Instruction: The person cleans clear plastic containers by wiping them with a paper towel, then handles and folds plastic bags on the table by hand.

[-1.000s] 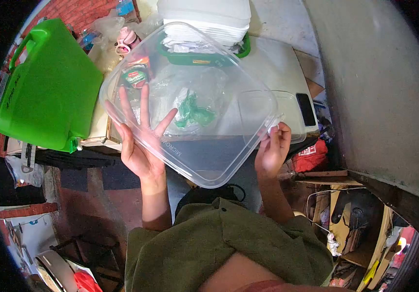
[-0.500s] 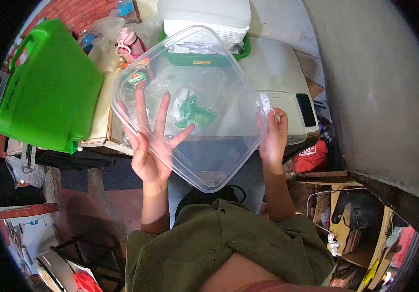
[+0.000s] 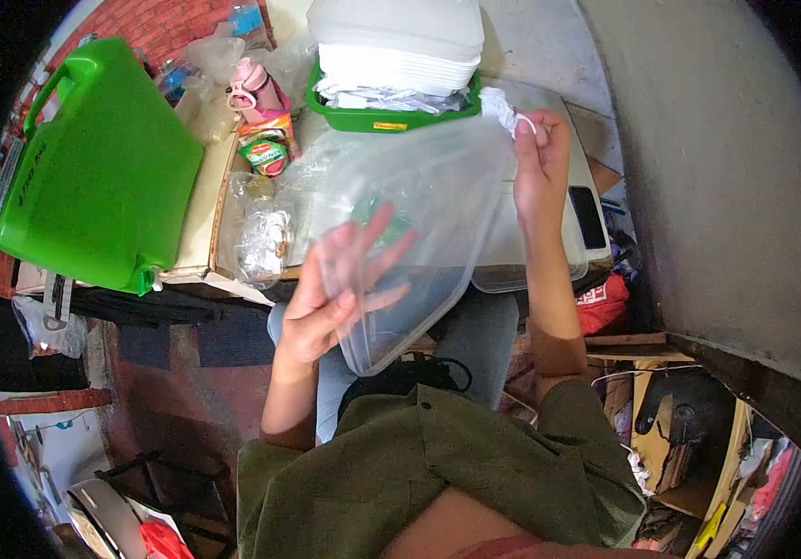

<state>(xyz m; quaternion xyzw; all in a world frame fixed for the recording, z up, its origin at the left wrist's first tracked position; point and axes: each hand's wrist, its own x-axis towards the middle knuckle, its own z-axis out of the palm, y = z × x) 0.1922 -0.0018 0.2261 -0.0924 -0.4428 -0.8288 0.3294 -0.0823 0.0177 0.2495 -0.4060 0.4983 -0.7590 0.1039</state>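
Note:
A clear rectangular plastic lid (image 3: 447,233) is tilted in front of me, slightly blurred. My left hand (image 3: 331,298) grips its left edge, thumb on the near side and the spread fingers showing through the plastic. My right hand (image 3: 542,163) is raised by the lid's upper right corner, pinching a crumpled white tissue (image 3: 498,107). Whether the tissue touches the lid I cannot tell. Through the lid a green plastic bag (image 3: 384,226) shows faintly on the table.
A green basin (image 3: 373,119) holds stacked white foam containers (image 3: 396,51). Left stand a green jerrycan (image 3: 102,177), a pink bottle (image 3: 256,88) and a sauce pouch (image 3: 265,156). Right are a pale device with a dark display (image 3: 587,216), a clear container (image 3: 517,279) and a wall (image 3: 726,186).
The lid has turned and tilted, its face now seen more obliquely. My right hand has moved up and away with the tissue. My left hand has shifted slightly right.

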